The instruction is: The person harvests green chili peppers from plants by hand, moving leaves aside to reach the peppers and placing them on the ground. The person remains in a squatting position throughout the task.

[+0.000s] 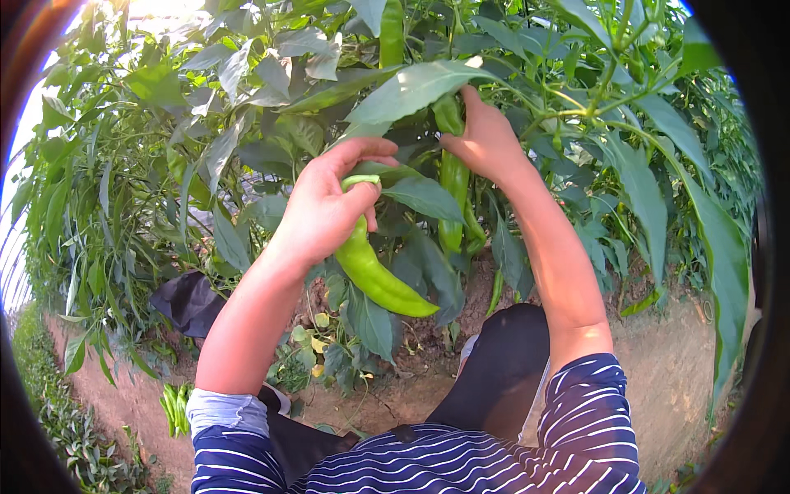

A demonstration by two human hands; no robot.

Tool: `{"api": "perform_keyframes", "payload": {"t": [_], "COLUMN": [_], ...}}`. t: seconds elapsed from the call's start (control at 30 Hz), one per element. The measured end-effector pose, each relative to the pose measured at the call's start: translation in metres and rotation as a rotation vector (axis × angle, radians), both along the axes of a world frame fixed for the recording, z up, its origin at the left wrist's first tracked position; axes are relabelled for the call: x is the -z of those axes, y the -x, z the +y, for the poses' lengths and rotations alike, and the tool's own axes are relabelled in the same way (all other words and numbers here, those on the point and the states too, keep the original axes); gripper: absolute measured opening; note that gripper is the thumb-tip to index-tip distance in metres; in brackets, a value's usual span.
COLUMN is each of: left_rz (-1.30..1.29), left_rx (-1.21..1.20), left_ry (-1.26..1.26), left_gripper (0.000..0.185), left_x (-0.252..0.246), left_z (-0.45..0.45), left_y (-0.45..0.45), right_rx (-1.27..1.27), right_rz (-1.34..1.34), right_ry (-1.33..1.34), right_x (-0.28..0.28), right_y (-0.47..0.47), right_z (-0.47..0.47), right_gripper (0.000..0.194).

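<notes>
A long light-green pepper (379,275) hangs from my left hand (330,200), its stem end gripped between thumb and fingers and its tip pointing down to the right. My right hand (490,139) reaches into the pepper plant, thumb and fingers around the upper part of another green pepper (453,185). That pepper hangs among the leaves, and its stem is partly hidden by my hand and a broad leaf (413,92). Just beside its lower end is a thinner, curled green pepper (473,231).
One more pepper (391,34) hangs at the top. Several picked peppers (176,409) lie on the soil at lower left. Dark sheeting (188,302) lies under the plants. A long leafy branch (592,111) arches across the right side. My knee (503,364) is close to the plant base.
</notes>
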State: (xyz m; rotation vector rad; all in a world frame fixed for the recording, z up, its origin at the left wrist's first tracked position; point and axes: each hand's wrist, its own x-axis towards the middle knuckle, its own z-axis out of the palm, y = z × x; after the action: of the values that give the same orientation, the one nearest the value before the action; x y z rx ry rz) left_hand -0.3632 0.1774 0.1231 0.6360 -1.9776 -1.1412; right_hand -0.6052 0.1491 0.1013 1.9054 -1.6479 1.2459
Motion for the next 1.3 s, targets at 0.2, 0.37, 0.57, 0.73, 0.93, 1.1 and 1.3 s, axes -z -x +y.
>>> {"api": "perform_keyframes", "payload": {"t": [0.2,0.37,0.57,0.73,0.93,1.1,1.3], "left_rz": [0.026,0.051,0.047,0.078,0.130,0.459,0.331], "left_rx": [-0.001,-0.009,-0.039,0.014,0.028,0.159,0.164], "left_ry": [-0.106,-0.084,-0.104,-0.146,-0.222,-0.143,-0.171], "left_gripper": [0.042,0.040,0.036,0.037,0.034,0.047,0.042], "left_x": [0.016,0.019,0.014,0.015,0.011,-0.007,-0.013], "left_z": [0.000,0.001,0.004,-0.001,-0.007,0.006,0.035], "left_y": [-0.008,-0.019,-0.027,-0.031,-0.031,-0.043,-0.056], "right_rx": [-0.495,-1.065,-1.480,-1.617,-1.830,-1.303,-1.111], "right_rz": [-0.736,-1.455,-1.494,-1.650,-0.795,-0.521,-0.276], "right_ry": [-0.391,-0.371,-0.347,-0.295,0.152,-0.050,-0.736], "right_x": [-0.036,-0.046,-0.050,-0.047,-0.152,-0.138,-0.093], "right_y": [0.018,0.012,0.014,-0.002,-0.024,-0.068,-0.084], "right_z": [0.039,0.044,0.037,0.051,0.128,0.109,0.086], "right_gripper": [0.029,0.035,0.057,0.054,0.061,0.061,0.042]}}
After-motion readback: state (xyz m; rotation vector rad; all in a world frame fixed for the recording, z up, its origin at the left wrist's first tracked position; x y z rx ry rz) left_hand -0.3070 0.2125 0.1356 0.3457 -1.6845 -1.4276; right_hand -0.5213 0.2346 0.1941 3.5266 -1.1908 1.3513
